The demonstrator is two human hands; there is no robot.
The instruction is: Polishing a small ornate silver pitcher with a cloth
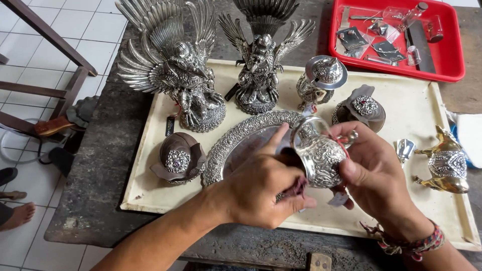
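Both hands meet over the near half of the cream tray point(452, 221), which lies on a dark worn table point(95, 190). Right hand point(374, 173) grasps a small embossed silver jug point(317, 150), thumb across its belly, jug tilted with its mouth toward the far side. Left hand point(261, 188) closed on a bit of dark cloth point(296, 188), pressed to the jug's left side, forefinger stretched out along it. Jug held above the tray, just over the near rim of an oval silver platter point(236, 140) at tray centre. Far left on the tray: large winged silver statue point(175, 65); a second winged statue point(261, 60) beside it. Lidded silver pot point(321, 78) far right of centre. Shell-shaped box point(178, 156) left of the platter, another point(361, 108) right of it. Gold-toned piece point(446, 163) at the tray's right edge. Red tray point(449, 55) of small tools beyond the cream tray's far right corner.
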